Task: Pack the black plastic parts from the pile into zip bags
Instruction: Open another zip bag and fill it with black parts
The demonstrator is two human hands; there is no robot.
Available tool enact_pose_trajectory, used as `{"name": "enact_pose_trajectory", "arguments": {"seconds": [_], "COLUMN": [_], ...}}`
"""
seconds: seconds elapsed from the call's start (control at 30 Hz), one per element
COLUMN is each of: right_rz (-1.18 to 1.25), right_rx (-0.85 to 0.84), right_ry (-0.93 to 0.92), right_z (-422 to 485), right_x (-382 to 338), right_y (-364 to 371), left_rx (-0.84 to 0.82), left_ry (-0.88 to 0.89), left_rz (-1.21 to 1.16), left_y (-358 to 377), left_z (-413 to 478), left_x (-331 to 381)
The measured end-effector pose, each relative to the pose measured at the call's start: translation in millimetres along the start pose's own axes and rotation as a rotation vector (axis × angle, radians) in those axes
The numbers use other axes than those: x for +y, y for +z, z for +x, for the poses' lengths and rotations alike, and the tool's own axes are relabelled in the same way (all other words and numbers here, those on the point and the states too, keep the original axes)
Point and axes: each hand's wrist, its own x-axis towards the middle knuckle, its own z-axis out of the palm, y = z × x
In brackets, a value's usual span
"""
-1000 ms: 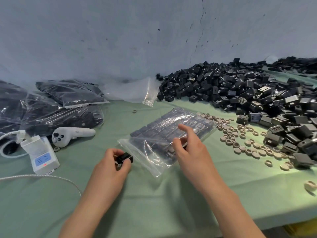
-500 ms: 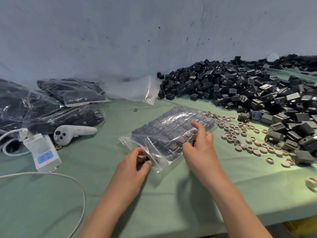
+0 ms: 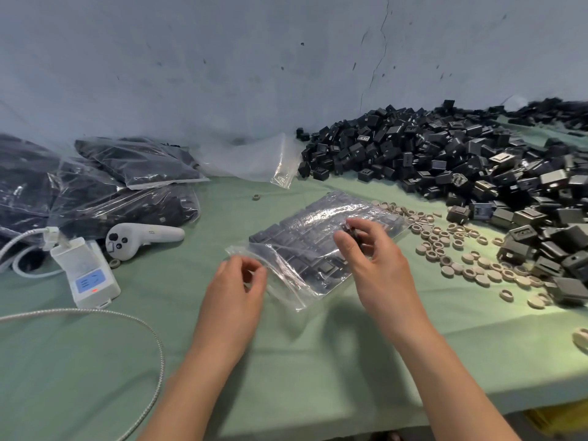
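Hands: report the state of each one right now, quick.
Left hand: pinches the open edge of the zip bag.
Right hand: fingers curled, pinches the top face of the same bag.

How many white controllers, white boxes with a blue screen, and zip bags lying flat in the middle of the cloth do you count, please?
White controller: 1
White box with a blue screen: 1
Flat zip bag in the middle: 1
Total: 3
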Motion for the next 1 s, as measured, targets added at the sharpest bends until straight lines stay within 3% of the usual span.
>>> {"name": "enact_pose_trajectory", "arguments": {"seconds": [0.1, 0.23, 0.33, 0.43, 0.57, 0.7, 0.8, 1.0], "right_rz": [0.052, -0.112, -0.223, -0.307, -0.462, -0.642, -0.758, -0.713], "right_rx": [-0.092, -0.172, -0.234, -0.271, -0.228, -0.251, -0.250, -0.211], "right_ry": [-0.046, -0.255, -0.419, -0.495, -0.389, -0.226, -0.183, -0.175], "right_z": [-0.9, -9.4, -20.2, -26.5, -26.2, -29.4, -31.9, -34.2], "right_x": [-5.8, -10.6, -11.0, -9.8, -6.4, -0.5, 1.6, -1.4], "right_y": [4.4, 21.9, 37.0, 42.1, 36.8, 37.8, 39.6, 41.6], "left_rx": [0.092, -0.130, -0.220, -0.185, -0.071, -0.161, -0.181, -0.279], "left_ry": [-0.017, -0.111, -0.115, -0.137, -0.258, -0.406, -0.331, -0.127], "left_rz": [-0.224, -0.609, -0.636, -0.662, -0.578, -0.624, -0.545, -0.487], "left_y": [-15.0, -17.4, -11.5, -13.4, -25.2, -19.8, -11.2, -1.0], "left_z": [-5.2, -11.6, -13.2, -12.0, -5.9, -8.9, -10.4, -18.9], "left_x": [11.2, 34.2, 39.6, 36.4, 12.9, -1.4, -4.6, -4.5]}}
